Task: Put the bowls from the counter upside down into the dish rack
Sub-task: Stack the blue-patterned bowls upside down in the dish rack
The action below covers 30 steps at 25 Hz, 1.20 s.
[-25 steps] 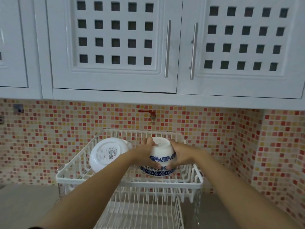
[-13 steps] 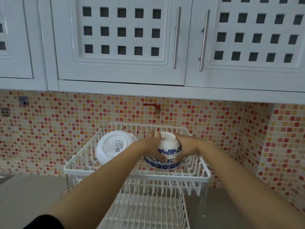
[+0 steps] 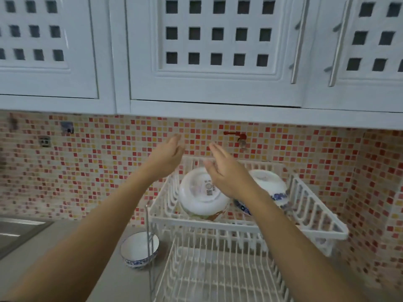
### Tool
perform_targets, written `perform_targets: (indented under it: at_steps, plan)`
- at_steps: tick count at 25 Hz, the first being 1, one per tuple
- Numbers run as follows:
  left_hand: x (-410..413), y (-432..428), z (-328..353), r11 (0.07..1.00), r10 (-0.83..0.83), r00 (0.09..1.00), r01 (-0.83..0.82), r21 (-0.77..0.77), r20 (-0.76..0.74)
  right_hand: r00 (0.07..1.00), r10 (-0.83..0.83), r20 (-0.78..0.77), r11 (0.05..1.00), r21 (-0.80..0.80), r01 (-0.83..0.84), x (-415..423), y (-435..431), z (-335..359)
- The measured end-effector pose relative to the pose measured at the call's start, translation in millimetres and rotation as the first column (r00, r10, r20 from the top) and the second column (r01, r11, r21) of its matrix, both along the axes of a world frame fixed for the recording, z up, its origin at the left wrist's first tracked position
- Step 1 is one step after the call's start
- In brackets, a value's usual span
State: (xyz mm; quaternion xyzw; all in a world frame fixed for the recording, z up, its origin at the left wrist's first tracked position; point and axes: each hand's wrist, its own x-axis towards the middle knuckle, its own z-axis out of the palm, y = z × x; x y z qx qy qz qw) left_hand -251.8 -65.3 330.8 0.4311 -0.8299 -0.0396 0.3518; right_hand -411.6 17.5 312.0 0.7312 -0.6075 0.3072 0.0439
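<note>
A white two-tier dish rack point(image 3: 244, 228) stands on the counter. In its upper tier a white bowl point(image 3: 200, 198) lies tilted with its labelled base toward me. To the right of it a blue-patterned bowl point(image 3: 269, 184) sits upside down. One more blue-patterned bowl point(image 3: 139, 249) stands upright on the counter, left of the rack's metal post. My left hand point(image 3: 166, 156) and my right hand point(image 3: 226, 173) are raised above the rack, fingers apart, holding nothing. My right forearm hides part of the upside-down bowl.
A steel sink point(image 3: 15, 232) is at the far left of the grey counter. A red tap point(image 3: 236, 136) sticks out of the mosaic wall behind the rack. White cabinets point(image 3: 213, 51) hang low overhead. The rack's lower tier point(image 3: 218, 273) holds nothing.
Both hands have let go of the blue-patterned bowl, which now rests upside down in the upper tier, and lifted up and left. The view has turned left, showing the counter bowl.
</note>
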Motion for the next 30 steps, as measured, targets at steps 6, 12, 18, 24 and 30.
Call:
perform_targets:
  at_steps: [6,12,18,24,30]
  plan:
    - [142,-70,-34,0.972,0.182,0.982,-0.173,0.161,-0.044,0.959,0.036,0.281,0.999,-0.010,-0.034,168,-78,-29]
    - [232,-131,-106,0.913,0.259,0.964,-0.266,0.309,0.065,0.908,-0.200,0.367,0.978,0.124,0.165,257,-158,-93]
    - [228,-171,-230,0.798,0.163,0.968,-0.243,0.552,0.190,0.777,-0.566,0.276,0.790,0.449,0.417,250,-208,-224]
    - [190,-194,-342,0.690,0.122,0.967,-0.245,0.681,0.224,0.634,-0.739,0.228,0.600,0.651,0.465,213,-223,-323]
    - [168,-207,-393,0.563,0.226,0.973,-0.165,0.810,0.042,0.549,-0.720,0.424,0.603,0.774,0.194,211,-241,-384]
